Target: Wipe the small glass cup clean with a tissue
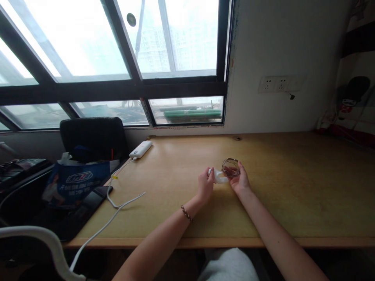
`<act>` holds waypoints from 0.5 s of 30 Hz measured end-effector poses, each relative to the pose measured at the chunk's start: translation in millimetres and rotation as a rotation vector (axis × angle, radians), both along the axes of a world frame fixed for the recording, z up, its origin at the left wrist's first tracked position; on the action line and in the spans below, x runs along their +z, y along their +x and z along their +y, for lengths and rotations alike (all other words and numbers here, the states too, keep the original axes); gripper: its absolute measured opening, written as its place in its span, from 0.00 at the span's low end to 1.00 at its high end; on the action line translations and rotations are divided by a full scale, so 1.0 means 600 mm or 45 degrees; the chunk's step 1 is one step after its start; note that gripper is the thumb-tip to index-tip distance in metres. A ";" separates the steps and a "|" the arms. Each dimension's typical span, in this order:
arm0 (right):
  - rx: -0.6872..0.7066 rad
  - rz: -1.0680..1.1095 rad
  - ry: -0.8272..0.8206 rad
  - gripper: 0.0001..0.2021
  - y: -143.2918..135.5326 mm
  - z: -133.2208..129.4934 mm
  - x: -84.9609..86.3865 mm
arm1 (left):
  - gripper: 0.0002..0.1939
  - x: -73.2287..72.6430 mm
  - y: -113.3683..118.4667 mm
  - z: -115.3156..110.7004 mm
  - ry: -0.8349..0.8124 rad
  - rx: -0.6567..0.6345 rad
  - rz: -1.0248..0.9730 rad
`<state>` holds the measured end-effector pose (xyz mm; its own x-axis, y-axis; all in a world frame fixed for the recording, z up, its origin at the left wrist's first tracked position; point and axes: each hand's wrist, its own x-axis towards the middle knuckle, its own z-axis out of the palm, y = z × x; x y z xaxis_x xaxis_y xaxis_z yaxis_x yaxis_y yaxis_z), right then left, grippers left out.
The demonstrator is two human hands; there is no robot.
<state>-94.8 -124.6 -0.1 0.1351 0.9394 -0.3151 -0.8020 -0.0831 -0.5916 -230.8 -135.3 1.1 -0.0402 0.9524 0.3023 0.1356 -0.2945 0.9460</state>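
Over the wooden desk, my left hand (pixel 206 183) is closed on a crumpled white tissue or cloth (pixel 219 176). The white piece stretches from its fingers toward a ring-shaped, brownish metallic item (pixel 230 168), which looks like a bracelet or a coil of bands. My right hand (pixel 240 180) holds this ring item upright between thumb and fingers. The white piece meets the ring's lower left side. A dark braided bracelet circles my left wrist.
A white power bank (pixel 141 149) with a white cable (pixel 117 207) lies on the desk's (pixel 293 187) left side. Left of the desk are a black chair (pixel 92 134) and a blue bag (pixel 77 179). A curved white tube (pixel 35 233) crosses the lower left.
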 end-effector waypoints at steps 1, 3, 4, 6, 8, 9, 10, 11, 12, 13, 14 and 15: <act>-0.002 0.016 -0.005 0.15 0.004 -0.001 0.002 | 0.15 -0.004 -0.002 0.008 -0.123 0.001 -0.182; -0.026 0.000 -0.023 0.17 0.008 -0.002 0.005 | 0.13 -0.013 -0.005 0.023 -0.358 -0.018 -0.550; -0.044 -0.025 -0.033 0.17 0.009 -0.003 0.005 | 0.12 -0.018 -0.007 0.029 -0.455 -0.024 -0.713; -0.072 -0.113 -0.032 0.18 0.006 -0.002 0.002 | 0.08 -0.024 -0.010 0.037 -0.603 -0.034 -0.964; -0.094 -0.260 0.006 0.18 0.000 -0.001 -0.004 | 0.07 -0.027 -0.011 0.040 -0.697 -0.121 -1.125; -0.115 -0.352 0.031 0.18 -0.004 -0.001 -0.008 | 0.08 -0.027 -0.011 0.039 -0.736 -0.207 -1.177; -0.141 -0.450 0.060 0.18 -0.007 -0.001 -0.011 | 0.09 -0.025 -0.011 0.037 -0.772 -0.302 -1.210; -0.168 -0.543 0.093 0.18 -0.010 -0.002 -0.013 | 0.10 -0.023 -0.010 0.035 -0.804 -0.395 -1.226; -0.196 -0.620 0.127 0.18 -0.011 -0.003 -0.013 | 0.11 -0.020 -0.009 0.032 -0.829 -0.474 -1.226; -0.222 -0.680 0.160 0.18 -0.013 -0.004 -0.013 | 0.12 -0.016 -0.008 0.029 -0.848 -0.534 -1.215; -0.236 -0.720 0.189 0.18 -0.013 -0.005 -0.011 | 0.13 -0.013 -0.007 0.026 -0.858 -0.577 -1.199; -0.245 -0.740 0.210 0.19 -0.013 -0.005 -0.009 | 0.14 -0.010 -0.006 0.023 -0.855 -0.616 -1.181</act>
